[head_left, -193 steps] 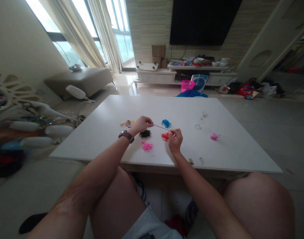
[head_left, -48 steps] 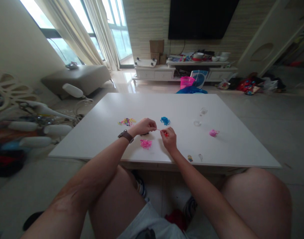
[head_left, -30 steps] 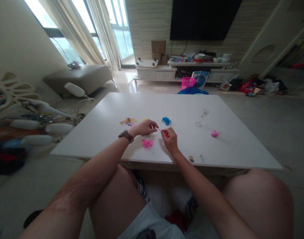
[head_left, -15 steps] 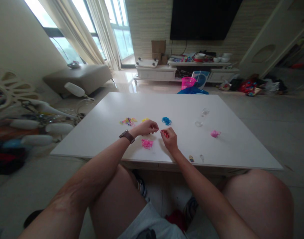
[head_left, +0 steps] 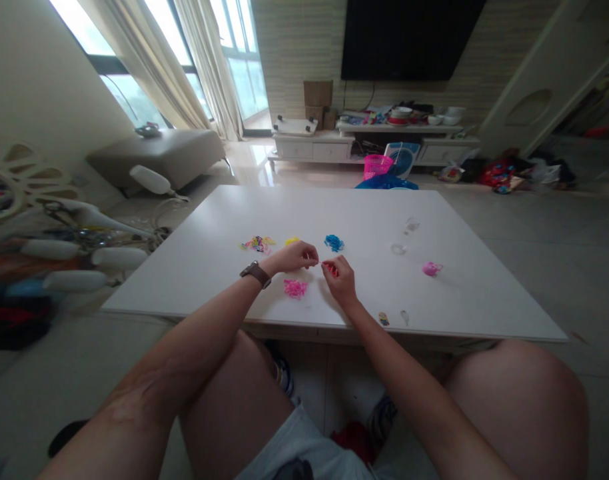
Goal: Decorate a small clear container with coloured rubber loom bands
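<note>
My left hand [head_left: 305,254], with a brown-strapped watch [head_left: 256,272] at the wrist, is pinched above the white table [head_left: 369,213]. Fingertip to fingertip with it, my right hand [head_left: 340,275] is pinched too. A tiny pale pink strand, like a small rubber band [head_left: 319,263], spans the narrow gap between them. Red pieces [head_left: 334,271] show by my right fingers, partly hidden. Close by lie heaps of small pink bands [head_left: 295,289] and blue bands [head_left: 334,243]. A yellow heap [head_left: 292,241] is partly covered by my left hand, and a multicoloured heap [head_left: 258,244] lies farther left.
On the table's right are a pink trinket [head_left: 431,269], a clear ring-shaped piece [head_left: 398,249] and another clear piece [head_left: 411,225]. A small yellow-and-blue figure [head_left: 383,319] and a clear piece [head_left: 405,317] lie near the front edge [head_left: 434,331]. A white lamp [head_left: 152,180] stands left.
Almost nothing differs. Both hands keep the same pinch at the same place, and the heaps have not moved.
</note>
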A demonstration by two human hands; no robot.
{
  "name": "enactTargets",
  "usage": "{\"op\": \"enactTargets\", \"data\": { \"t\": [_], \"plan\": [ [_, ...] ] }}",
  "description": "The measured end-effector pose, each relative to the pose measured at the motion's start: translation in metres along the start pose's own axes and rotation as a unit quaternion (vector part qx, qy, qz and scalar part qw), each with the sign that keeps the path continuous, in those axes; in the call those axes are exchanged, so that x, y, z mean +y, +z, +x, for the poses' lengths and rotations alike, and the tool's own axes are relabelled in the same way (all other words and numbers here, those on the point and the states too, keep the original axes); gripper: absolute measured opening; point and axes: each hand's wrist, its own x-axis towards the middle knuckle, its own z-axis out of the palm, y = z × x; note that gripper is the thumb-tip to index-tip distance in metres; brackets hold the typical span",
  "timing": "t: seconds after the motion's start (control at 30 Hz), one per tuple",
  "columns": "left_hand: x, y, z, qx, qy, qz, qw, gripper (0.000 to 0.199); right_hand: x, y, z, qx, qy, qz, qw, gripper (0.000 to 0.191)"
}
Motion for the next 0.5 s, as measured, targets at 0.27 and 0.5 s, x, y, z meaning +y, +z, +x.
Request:
{"op": "enactTargets", "data": {
  "t": [0.27,0.5],
  "plan": [
    [-0.002,-0.021,-0.008,0.057,-0.021,0.001,0.998,0.029,-0.001,0.0,-0.001,-0.038,-0.021,0.004,0.999,0.012],
    [-0.027,-0.055,-0.027,0.151,-0.096,-0.058,0.982,0.025,0.002,0.003,-0.005,-0.183,-0.1,-0.008,0.978,0.011]
  ]
}}
